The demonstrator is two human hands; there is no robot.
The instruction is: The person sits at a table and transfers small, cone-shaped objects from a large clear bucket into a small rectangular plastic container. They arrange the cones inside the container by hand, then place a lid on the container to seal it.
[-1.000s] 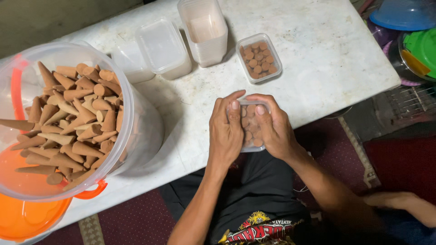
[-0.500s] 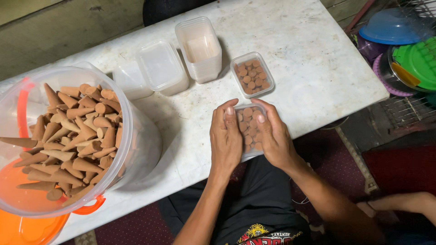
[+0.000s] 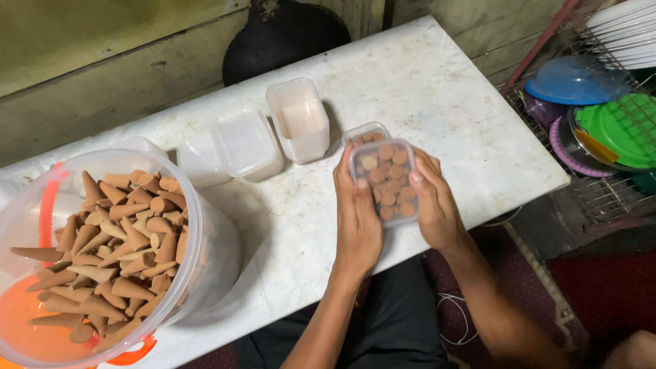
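Note:
Both hands hold a small clear plastic box (image 3: 387,179) packed with brown cones standing base-up, lid on top. My left hand (image 3: 357,217) grips its left side and my right hand (image 3: 433,202) its right side, thumbs pressing on the lid. The box is above the white table (image 3: 444,96), just in front of a second filled box (image 3: 364,132) that it partly hides. A large clear bucket (image 3: 205,253) full of loose brown cones stands at the left.
A stack of empty clear boxes (image 3: 298,119) and loose lids (image 3: 246,142) lie at the table's middle. A wire rack (image 3: 601,195) at the right carries blue, green and purple plastic lids and white plates. A dark round object leans on the wall behind.
My hands have carried the box away from the table's near edge and forward, up to the other filled box. The view has tilted up, showing more wall.

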